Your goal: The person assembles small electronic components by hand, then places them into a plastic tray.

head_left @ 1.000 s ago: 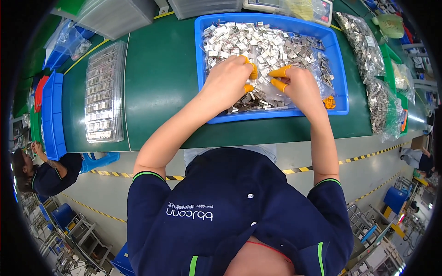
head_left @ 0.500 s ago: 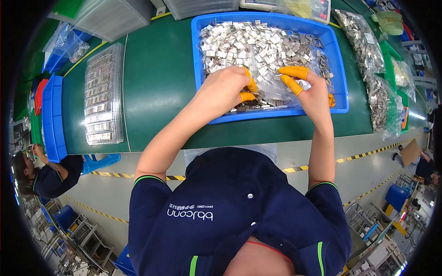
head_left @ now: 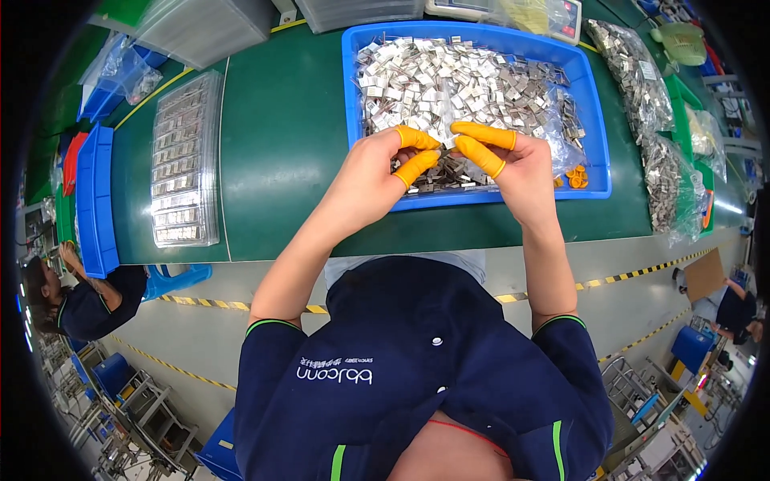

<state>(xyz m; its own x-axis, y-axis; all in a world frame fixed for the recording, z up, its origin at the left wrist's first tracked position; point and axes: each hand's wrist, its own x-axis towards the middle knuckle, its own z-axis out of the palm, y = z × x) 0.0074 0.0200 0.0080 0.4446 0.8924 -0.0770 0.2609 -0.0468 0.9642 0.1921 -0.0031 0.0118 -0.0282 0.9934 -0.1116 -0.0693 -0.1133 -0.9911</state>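
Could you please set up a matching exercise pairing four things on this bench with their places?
Things:
1. blue bin
2. clear tray
3. orange finger cots
4. bags of parts

Places:
A. left side of the green table
B. loose in the bin's near right corner
C. right of the bin
D. under both hands, full of metal parts

Pairs: 1-D, 2-A, 3-B, 4-C. The left hand and right hand meet over the bin.

Navy short-sleeved work shirt, green trim at cuffs, green stripes lower down, white lettering at chest. Left hand (head_left: 373, 172) and right hand (head_left: 517, 172): orange finger cots.
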